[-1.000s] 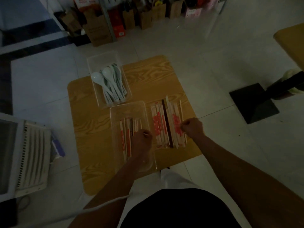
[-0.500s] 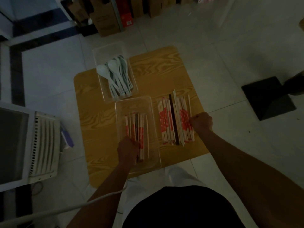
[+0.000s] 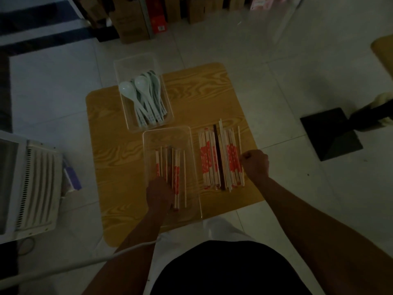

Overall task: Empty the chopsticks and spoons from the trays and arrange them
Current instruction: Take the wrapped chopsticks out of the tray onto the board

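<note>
A clear tray (image 3: 168,133) near the table's front holds several wrapped chopsticks (image 3: 177,177) with red print. My left hand (image 3: 159,193) is inside this tray, fingers closed around the near ends of some of those chopsticks. To the right, a row of chopsticks (image 3: 221,158) lies on the wooden table (image 3: 202,92). My right hand (image 3: 255,163) rests as a fist at the right edge of that row, touching it. A second clear tray (image 3: 136,60) further back holds several pale spoons (image 3: 144,99).
The small table stands on a white tiled floor. A white appliance (image 3: 32,188) sits on the floor at the left. Cardboard boxes (image 3: 131,24) line the far side. A black base plate (image 3: 331,133) lies on the floor at the right.
My left hand slid toward me inside the tray and closed on the near ends of chopsticks. My right hand stayed at the right edge of the row.
</note>
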A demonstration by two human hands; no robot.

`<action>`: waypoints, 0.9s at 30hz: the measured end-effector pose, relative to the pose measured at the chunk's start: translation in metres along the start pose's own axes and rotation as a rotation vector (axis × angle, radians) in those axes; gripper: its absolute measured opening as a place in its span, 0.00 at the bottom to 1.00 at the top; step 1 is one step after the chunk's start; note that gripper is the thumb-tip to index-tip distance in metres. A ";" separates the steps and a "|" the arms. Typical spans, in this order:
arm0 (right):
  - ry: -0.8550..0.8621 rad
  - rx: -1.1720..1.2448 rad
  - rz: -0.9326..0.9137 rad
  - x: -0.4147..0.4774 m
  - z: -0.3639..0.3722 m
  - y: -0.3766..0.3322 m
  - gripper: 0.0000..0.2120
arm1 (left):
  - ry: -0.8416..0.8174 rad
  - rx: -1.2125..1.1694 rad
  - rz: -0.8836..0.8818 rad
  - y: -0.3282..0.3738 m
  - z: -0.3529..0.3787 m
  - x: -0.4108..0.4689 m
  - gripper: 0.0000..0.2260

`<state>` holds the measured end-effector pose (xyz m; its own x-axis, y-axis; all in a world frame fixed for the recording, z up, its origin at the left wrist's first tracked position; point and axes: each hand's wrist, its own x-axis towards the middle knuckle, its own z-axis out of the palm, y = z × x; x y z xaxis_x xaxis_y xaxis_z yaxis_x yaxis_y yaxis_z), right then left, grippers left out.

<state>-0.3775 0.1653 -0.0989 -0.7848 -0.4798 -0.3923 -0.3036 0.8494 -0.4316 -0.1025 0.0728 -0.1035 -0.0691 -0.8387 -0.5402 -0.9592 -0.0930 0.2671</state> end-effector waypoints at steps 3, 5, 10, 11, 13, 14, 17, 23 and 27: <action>0.020 -0.023 -0.027 -0.006 0.006 -0.012 0.09 | -0.002 0.006 0.017 -0.001 -0.005 -0.001 0.07; 0.021 -0.033 -0.071 -0.010 0.010 -0.023 0.10 | -0.002 -0.027 0.032 -0.003 -0.005 -0.001 0.07; -0.009 -0.002 -0.176 -0.021 0.021 -0.044 0.10 | -0.045 -0.058 0.030 -0.006 -0.006 -0.012 0.08; -0.014 -0.002 -0.200 -0.025 0.022 -0.049 0.10 | -0.061 -0.069 0.033 -0.007 -0.005 -0.013 0.07; -0.023 -0.002 -0.245 -0.033 0.023 -0.056 0.09 | -0.072 -0.085 0.038 -0.006 -0.008 -0.015 0.07; -0.031 0.000 -0.271 -0.037 0.023 -0.060 0.10 | -0.076 -0.075 0.046 -0.004 -0.011 -0.016 0.07; -0.077 0.009 -0.352 -0.043 0.030 -0.065 0.11 | -0.067 -0.052 0.043 -0.002 -0.016 -0.017 0.09; -0.219 0.041 -0.457 -0.067 0.049 -0.085 0.10 | -0.037 -0.143 0.120 0.004 -0.032 -0.032 0.09; -0.348 0.071 -0.520 -0.087 0.060 -0.108 0.13 | 0.049 -0.235 0.174 0.015 -0.051 -0.043 0.09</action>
<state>-0.2445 0.1020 -0.0667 -0.3192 -0.8795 -0.3529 -0.5524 0.4753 -0.6848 -0.0995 0.0805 -0.0354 -0.2085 -0.8774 -0.4321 -0.8438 -0.0620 0.5331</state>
